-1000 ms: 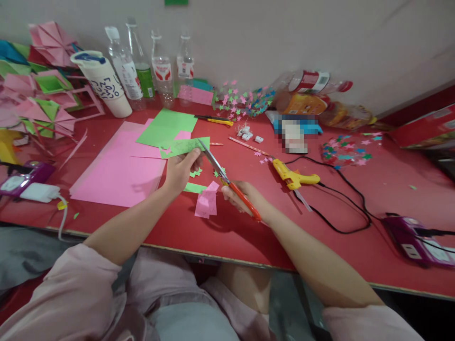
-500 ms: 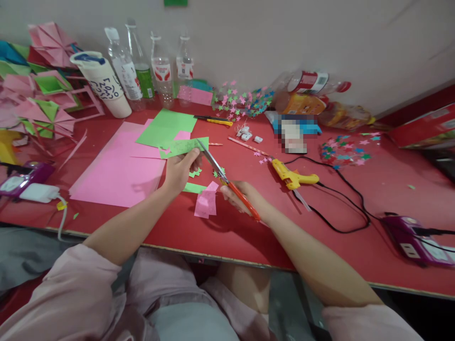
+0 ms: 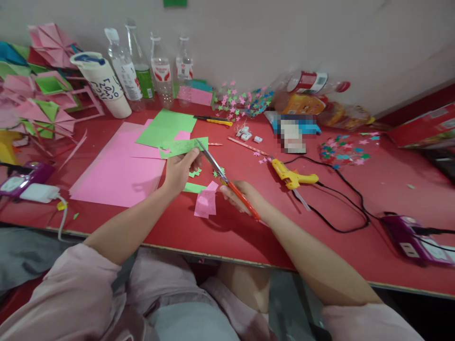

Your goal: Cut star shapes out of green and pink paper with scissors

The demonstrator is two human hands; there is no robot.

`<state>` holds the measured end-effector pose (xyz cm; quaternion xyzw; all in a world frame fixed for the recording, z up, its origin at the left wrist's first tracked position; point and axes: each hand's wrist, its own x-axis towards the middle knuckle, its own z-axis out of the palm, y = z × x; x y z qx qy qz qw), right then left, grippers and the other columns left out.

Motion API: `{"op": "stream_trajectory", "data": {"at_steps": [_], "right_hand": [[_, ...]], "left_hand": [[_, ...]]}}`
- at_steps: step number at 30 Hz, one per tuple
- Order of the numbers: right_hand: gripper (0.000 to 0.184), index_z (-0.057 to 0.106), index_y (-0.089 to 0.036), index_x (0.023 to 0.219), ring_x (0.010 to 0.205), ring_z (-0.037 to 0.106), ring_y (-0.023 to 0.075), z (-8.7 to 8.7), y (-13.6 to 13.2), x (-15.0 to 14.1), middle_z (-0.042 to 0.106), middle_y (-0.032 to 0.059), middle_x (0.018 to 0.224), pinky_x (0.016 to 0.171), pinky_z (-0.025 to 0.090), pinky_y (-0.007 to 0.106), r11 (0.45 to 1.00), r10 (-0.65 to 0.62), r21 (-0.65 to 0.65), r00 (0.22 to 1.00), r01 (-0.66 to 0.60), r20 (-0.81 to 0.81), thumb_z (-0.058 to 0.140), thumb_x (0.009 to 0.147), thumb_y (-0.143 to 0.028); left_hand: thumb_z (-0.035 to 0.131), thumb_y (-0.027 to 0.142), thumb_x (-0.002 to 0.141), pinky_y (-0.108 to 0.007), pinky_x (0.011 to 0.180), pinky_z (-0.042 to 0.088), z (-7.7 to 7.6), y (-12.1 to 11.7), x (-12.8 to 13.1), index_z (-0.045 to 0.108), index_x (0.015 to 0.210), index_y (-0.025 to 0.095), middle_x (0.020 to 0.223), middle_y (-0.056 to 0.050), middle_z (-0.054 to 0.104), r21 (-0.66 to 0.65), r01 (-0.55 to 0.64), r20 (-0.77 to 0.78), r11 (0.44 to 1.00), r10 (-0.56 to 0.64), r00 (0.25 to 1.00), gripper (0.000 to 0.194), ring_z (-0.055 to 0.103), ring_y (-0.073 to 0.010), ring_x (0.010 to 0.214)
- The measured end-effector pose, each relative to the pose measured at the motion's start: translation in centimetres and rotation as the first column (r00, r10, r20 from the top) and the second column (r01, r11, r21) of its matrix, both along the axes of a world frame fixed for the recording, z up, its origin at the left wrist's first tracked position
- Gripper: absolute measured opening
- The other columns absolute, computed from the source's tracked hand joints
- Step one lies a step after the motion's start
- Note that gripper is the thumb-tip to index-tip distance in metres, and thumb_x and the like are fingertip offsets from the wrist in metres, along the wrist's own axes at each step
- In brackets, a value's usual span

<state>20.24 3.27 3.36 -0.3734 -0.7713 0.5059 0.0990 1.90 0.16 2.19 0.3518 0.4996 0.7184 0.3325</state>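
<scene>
My left hand (image 3: 181, 169) pinches a strip of green paper (image 3: 181, 147) with cut-outs along its left end. The fingers of my right hand (image 3: 247, 198) are wrapped round the red handles of a pair of scissors (image 3: 215, 163). The scissor blades point up and left, with their tips at the right end of the green strip. Beneath the hands lie small green paper stars (image 3: 219, 172), a narrow green offcut (image 3: 195, 188) and pink paper scraps (image 3: 205, 204).
Pink sheets (image 3: 117, 170) and a green sheet (image 3: 165, 128) lie left. A yellow glue gun (image 3: 293, 176) with a black cord rests right, near a purple power strip (image 3: 415, 241). Plastic bottles (image 3: 162, 78) and a white tumbler (image 3: 104, 87) stand at the wall. A utility knife (image 3: 216, 121) lies behind.
</scene>
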Motion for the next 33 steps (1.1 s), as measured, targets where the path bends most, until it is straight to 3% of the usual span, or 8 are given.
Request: {"op": "stream_trajectory", "data": {"at_steps": [16,26,33], "right_hand": [[0.044,0.042,-0.019,0.06,0.039,0.033,0.007,-0.42,0.26,-0.07,0.037,-0.0052,0.047,0.04,0.026,0.023,1.0,0.011,0.007,1.0,-0.011,-0.029,0.051,0.078,-0.058],[0.045,0.044,-0.019,0.059,0.034,0.033,0.0059,-0.34,0.58,0.0,0.036,-0.0063,0.043,0.036,0.027,0.022,0.999,0.01,-0.053,1.0,-0.011,-0.016,0.052,0.077,-0.06],[0.034,0.044,-0.018,0.061,0.035,0.036,0.0062,-0.03,0.56,0.07,0.039,-0.0063,0.046,0.036,0.03,0.022,0.995,0.045,-0.088,0.999,-0.044,0.01,0.051,0.079,-0.046]], "left_hand": [[0.057,0.028,0.073,-0.02,0.039,0.033,-0.16,0.13,0.04,0.058,0.055,0.017,0.045,0.003,0.055,0.01,0.009,0.025,1.0,-0.009,1.0,0.021,0.045,-0.005,0.039],[0.057,0.028,0.074,-0.02,0.04,0.034,-0.13,0.07,0.05,0.06,0.056,0.016,0.045,0.002,0.055,0.015,0.021,0.024,1.0,-0.021,0.999,0.022,0.045,-0.0048,0.04],[0.057,0.027,0.073,-0.02,0.04,0.033,-0.1,0.0,0.02,0.06,0.056,0.016,0.045,0.003,0.055,0.013,0.004,0.02,1.0,-0.004,1.0,0.02,0.045,-0.0048,0.04]]}}
